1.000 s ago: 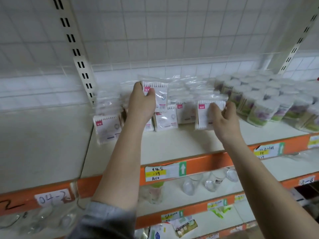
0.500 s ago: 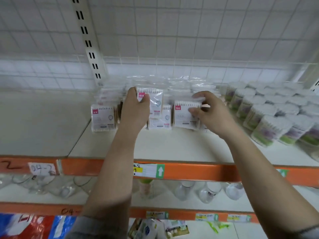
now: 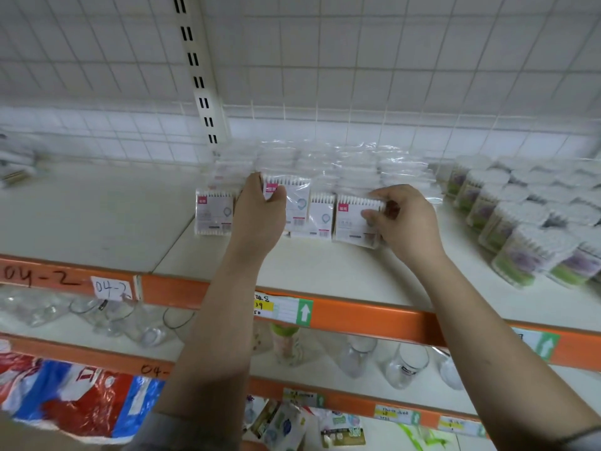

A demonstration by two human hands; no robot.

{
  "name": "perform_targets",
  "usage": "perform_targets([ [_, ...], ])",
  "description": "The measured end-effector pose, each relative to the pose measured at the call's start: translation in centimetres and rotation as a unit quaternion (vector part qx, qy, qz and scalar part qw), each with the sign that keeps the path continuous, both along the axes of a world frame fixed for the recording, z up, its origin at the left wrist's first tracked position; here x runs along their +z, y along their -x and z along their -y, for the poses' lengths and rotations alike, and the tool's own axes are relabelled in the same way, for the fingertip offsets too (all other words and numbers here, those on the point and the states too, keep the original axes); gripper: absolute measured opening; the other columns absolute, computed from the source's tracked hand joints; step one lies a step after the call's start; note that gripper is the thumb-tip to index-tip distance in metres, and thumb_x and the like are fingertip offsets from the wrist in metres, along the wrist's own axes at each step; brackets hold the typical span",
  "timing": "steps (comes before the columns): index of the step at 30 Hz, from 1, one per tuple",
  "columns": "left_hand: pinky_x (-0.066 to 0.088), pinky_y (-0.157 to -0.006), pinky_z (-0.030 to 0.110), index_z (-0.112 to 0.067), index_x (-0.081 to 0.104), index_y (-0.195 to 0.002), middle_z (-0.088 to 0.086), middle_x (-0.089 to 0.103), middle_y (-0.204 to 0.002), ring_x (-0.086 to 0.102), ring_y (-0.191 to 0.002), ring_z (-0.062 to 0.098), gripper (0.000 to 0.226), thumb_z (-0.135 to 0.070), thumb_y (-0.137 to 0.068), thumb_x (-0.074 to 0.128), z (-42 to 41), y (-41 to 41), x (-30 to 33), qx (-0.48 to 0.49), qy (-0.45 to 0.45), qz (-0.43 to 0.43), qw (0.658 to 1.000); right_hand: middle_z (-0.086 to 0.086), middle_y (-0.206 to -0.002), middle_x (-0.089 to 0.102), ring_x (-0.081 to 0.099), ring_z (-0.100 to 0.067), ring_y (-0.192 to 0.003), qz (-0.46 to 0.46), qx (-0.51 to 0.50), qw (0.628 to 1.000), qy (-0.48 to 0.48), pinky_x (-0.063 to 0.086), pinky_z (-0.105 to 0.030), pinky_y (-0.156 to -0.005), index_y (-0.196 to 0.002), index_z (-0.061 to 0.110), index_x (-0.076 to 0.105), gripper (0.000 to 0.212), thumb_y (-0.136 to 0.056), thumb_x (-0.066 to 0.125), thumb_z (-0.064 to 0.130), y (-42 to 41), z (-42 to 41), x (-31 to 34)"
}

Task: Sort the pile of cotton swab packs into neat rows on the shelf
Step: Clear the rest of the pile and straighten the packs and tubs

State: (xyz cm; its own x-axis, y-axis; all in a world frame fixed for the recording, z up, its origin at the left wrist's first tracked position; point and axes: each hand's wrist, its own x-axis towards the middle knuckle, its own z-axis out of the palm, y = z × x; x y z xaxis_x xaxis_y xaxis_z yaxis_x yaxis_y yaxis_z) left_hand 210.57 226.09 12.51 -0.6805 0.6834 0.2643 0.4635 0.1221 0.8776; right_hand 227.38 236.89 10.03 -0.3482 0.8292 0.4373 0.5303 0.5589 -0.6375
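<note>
At nine o'clock the shelf [image 3: 97, 216] lies bare, wide room for a hand. The front strip at six o'clock is open too. At twelve, stacked swab packs [image 3: 344, 164] block the back; at three, round tubs [image 3: 527, 222] crowd the right side.

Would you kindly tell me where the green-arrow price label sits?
In the head view, the green-arrow price label sits on the orange shelf edge, between the forearms.

Hands [image 3: 257, 219]: two, both at the shelf [image 3: 325, 265]
Front-row swab packs [image 3: 214, 214]: four with readable labels
Packs stacked behind: too blurred to count
Green-arrow price tags [image 3: 304, 312]: two on the shelf's orange edge
</note>
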Motion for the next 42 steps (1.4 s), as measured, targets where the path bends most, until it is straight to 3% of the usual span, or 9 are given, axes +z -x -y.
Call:
perform_targets([
  [5, 0.032, -0.050, 0.011, -0.010, 0.038, -0.085, 0.003, 0.035, -0.077, 0.031, -0.064, 0.012, 0.010, -0.013, -0.095, 0.041, 0.6, 0.0, -0.2, -0.007, -0.004, 0.001, 1.000, -0.006, -0.117, 0.060, 0.052, -0.019, -0.110, 0.046, 0.028, 0.999, -0.006, 0.025, -0.004, -0.080, -0.117, 0.009, 0.064, 0.044, -0.075, 0.068, -0.003, -0.1, 0.1, -0.3],
  [11, 0.029, -0.046, 0.012, -0.011, 0.035, -0.081, 0.005, 0.031, -0.075, 0.028, -0.064, 0.014, 0.017, -0.015, -0.094, 0.045, 0.8, 0.0, -0.5, -0.007, -0.010, -0.004, 1.000, -0.003, -0.124, 0.054, 0.052, -0.016, -0.103, 0.018, 0.004, 1.000, -0.014, 0.029, -0.006, -0.081, -0.125, 0.013, 0.058, 0.052, -0.075, 0.069, 0.001, -0.4, 0.9, -0.4],
  [16, 0.040, -0.065, 0.026, 0.004, 0.052, -0.091, 0.019, 0.055, -0.084, 0.047, -0.074, 0.018, 0.023, -0.019, -0.091, 0.055, 0.5, -0.9, -0.6, -0.027, -0.025, 0.001, 0.999, -0.003, -0.133, 0.055, 0.055, -0.018, -0.107, -0.031, -0.041, 0.999, 0.002, 0.029, -0.006, -0.084, -0.132, 0.013, 0.053, 0.047, -0.086, 0.058, 0.005, -3.2, 2.0, -0.1],
  [18, 0.047, -0.075, 0.034, -0.001, 0.054, -0.098, 0.008, 0.062, -0.087, 0.055, -0.079, 0.018, 0.019, -0.017, -0.090, 0.058, 0.1, -1.9, -0.4, -0.050, -0.032, 0.026, 0.998, -0.003, -0.137, 0.053, 0.054, -0.019, -0.114, -0.018, -0.070, 0.997, 0.012, 0.030, -0.010, -0.088, -0.134, 0.013, 0.051, 0.046, -0.089, 0.056, 0.010, -4.8, 2.3, -0.4],
  [22, 0.046, -0.076, 0.019, -0.019, 0.047, -0.103, -0.014, 0.058, -0.089, 0.058, -0.082, 0.004, 0.018, -0.015, -0.091, 0.060, -1.1, -4.5, -0.3, -0.116, -0.040, 0.073, 0.990, -0.005, -0.141, 0.048, 0.044, -0.022, -0.130, 0.025, -0.116, 0.991, 0.062, 0.029, -0.015, -0.094, -0.138, 0.011, 0.046, 0.047, -0.092, 0.053, 0.015, -7.6, 2.9, -1.2],
  [28, 0.044, -0.072, 0.009, -0.022, 0.049, -0.092, -0.013, 0.058, -0.086, 0.056, -0.079, 0.000, 0.015, -0.014, -0.089, 0.062, -3.2, -9.0, -1.7, -0.162, -0.054, 0.092, 0.981, -0.010, -0.139, 0.050, 0.048, -0.028, -0.125, 0.072, -0.143, 0.982, 0.101, 0.036, -0.029, -0.095, -0.139, 0.012, 0.045, 0.046, -0.092, 0.050, 0.013, -10.5, 4.3, -1.9],
  [32, 0.046, -0.075, 0.022, -0.030, 0.046, -0.076, -0.003, 0.058, -0.081, 0.055, -0.079, 0.013, 0.026, -0.014, -0.088, 0.064, -4.3, -11.5, -3.3, -0.146, -0.052, 0.077, 0.985, -0.018, -0.135, 0.053, 0.050, -0.032, -0.121, 0.133, -0.146, 0.975, 0.105, 0.039, -0.033, -0.090, -0.139, 0.009, 0.044, 0.047, -0.093, 0.048, 0.013, -11.6, 4.7, -2.2],
  [37, 0.043, -0.070, 0.019, -0.022, 0.053, -0.077, 0.002, 0.060, -0.081, 0.054, -0.076, 0.013, 0.019, -0.009, -0.087, 0.064, -4.9, -12.9, -4.6, -0.144, -0.061, 0.090, 0.984, -0.022, -0.118, 0.059, 0.054, -0.036, -0.106, 0.169, -0.130, 0.969, 0.120, 0.044, -0.039, -0.081, -0.123, 0.000, 0.053, 0.035, -0.091, 0.044, 0.011, -12.3, 5.0, -2.2],
  [42, 0.039, -0.062, 0.005, -0.023, 0.052, -0.088, -0.019, 0.055, -0.073, 0.051, -0.064, -0.009, 0.022, -0.010, -0.082, 0.069, -5.0, -13.3, -4.9, -0.081, -0.069, 0.033, 0.994, -0.015, -0.108, 0.061, 0.054, -0.033, -0.095, 0.214, -0.097, 0.964, 0.122, 0.041, -0.034, -0.072, -0.114, 0.005, 0.055, 0.026, -0.092, 0.043, 0.013, -12.9, 5.1, -2.0],
])
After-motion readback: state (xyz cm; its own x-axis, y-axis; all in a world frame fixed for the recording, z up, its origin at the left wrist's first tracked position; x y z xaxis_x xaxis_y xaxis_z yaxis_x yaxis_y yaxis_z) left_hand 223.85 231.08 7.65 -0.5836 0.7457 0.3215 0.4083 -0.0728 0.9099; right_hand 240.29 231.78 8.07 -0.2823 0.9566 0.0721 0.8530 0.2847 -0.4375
